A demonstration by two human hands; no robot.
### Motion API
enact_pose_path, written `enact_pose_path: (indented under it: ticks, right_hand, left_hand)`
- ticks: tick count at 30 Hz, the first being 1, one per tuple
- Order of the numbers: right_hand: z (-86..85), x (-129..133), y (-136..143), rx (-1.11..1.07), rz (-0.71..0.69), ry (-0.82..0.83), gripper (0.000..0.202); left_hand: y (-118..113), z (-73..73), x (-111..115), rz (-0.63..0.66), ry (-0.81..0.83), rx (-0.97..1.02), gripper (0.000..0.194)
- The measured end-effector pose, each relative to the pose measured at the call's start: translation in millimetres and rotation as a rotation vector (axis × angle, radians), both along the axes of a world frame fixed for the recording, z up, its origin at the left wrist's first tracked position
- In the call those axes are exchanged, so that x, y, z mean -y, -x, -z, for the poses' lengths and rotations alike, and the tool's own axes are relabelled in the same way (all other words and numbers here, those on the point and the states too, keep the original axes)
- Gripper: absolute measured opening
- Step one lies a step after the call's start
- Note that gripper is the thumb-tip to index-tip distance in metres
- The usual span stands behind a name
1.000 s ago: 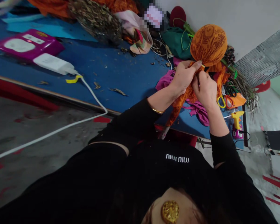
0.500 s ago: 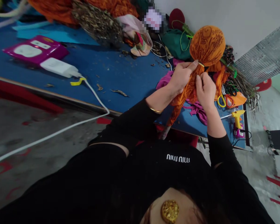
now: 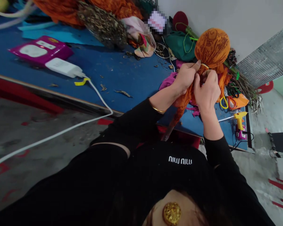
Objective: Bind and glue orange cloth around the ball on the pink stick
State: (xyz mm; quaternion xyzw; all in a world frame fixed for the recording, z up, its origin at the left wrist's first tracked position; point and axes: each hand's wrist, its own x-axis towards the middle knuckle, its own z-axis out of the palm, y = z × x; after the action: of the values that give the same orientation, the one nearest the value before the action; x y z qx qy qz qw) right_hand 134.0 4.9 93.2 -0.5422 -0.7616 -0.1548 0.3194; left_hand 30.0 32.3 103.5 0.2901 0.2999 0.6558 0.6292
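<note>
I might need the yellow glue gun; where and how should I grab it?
Probably by the handle of the yellow glue gun, with the right hand, the nearer one, from above on your side. The handle points toward you, which suits a wrap-around grip, clear of the purple box near its end. Avoid the white stick at the gun's left end.

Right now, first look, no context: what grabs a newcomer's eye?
The round bundle of patterned orange cloth at upper right, with the left grip pinching the gathered cloth below the ball and the right grip right beside it. Next, the glossy purple socket box at left on the blue table, then the yellow glue gun near the table's right edge.
</note>
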Motion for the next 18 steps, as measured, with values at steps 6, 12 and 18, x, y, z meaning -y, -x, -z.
enact_pose_path:
  ticks: [6, 12, 18]
  right_hand:
    - [-9.1, -5, 0, 0.018, 0.096, 0.132, 0.047]
    - [-16.2, -8, 6, -0.011, 0.125, 0.279, 0.038]
    - [-16.9, -7, 4, -0.030, 0.134, 0.315, 0.040]
  left_hand:
    - [3, -2.7, -1, 0.032, 0.054, 0.039, 0.040]
    - [-1, 0.4, 0, 0.028, 0.070, 0.043, 0.041]
    - [-4, 8.0, -1, -0.007, -0.026, 0.030, 0.041]
